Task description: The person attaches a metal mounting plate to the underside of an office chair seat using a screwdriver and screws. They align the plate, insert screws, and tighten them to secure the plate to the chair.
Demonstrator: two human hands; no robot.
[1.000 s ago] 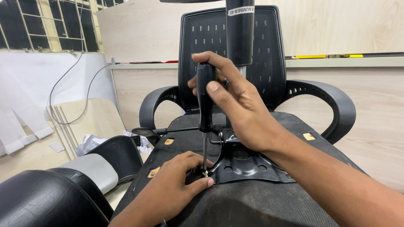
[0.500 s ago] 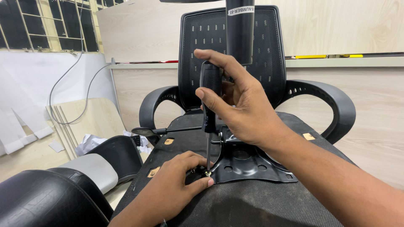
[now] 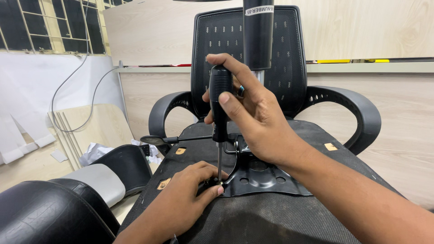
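While the black-handled screwdriver was gripped upright by the right hand, its tip was steadied between the pinching fingers of the left hand at the black metal plate.

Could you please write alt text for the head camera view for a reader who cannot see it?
A right hand holds a black-handled screwdriver upright, its tip at the black metal plate on an upturned office chair seat. The left hand steadies the tip.
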